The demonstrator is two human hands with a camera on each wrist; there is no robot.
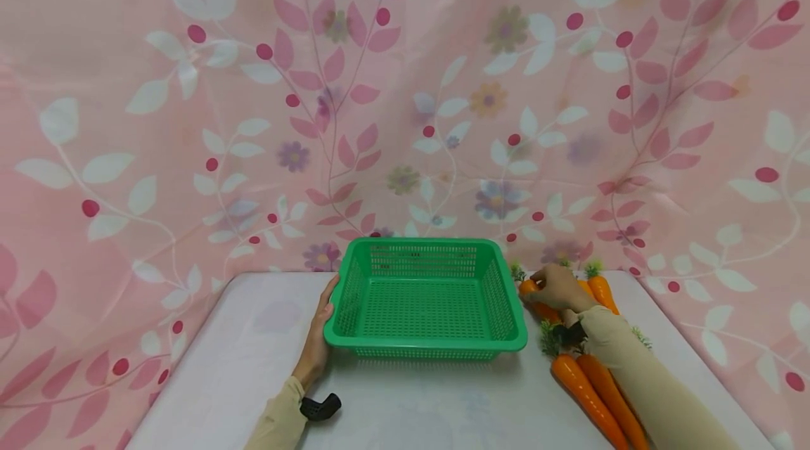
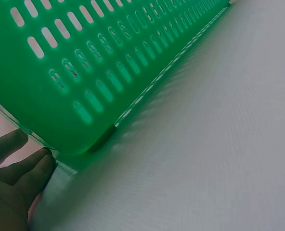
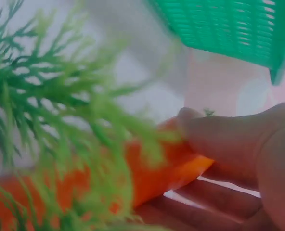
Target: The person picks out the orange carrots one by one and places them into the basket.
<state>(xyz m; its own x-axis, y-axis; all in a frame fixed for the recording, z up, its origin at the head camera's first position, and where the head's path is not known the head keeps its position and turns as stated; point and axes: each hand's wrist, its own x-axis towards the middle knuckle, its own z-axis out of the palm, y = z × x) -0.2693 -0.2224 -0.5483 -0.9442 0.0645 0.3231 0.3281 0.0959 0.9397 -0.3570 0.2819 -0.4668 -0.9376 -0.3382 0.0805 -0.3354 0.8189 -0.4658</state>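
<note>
A green plastic basket [image 1: 425, 343] with slotted walls sits on the white table, nothing inside it. My left hand [image 1: 314, 344] rests along its left side, fingers extended; in the left wrist view the fingertips [image 2: 36, 166] touch the corner of the basket wall [image 2: 60, 115]. To the right of the basket, my right hand [image 1: 560, 288] grips an orange carrot [image 1: 544, 311]. The right wrist view shows the thumb on top of this carrot [image 3: 152, 175] and fingers beneath, with leafy green tops [image 3: 75, 110] blurred in front.
Two carrots [image 1: 585, 394] with green tops lie at the near right, partly under the right forearm. More carrots [image 1: 603, 292] lie beyond the right hand. A pink floral curtain [image 1: 405, 119] hangs behind the white table [image 1: 209, 373]. Each wrist wears a black device [image 1: 320, 407].
</note>
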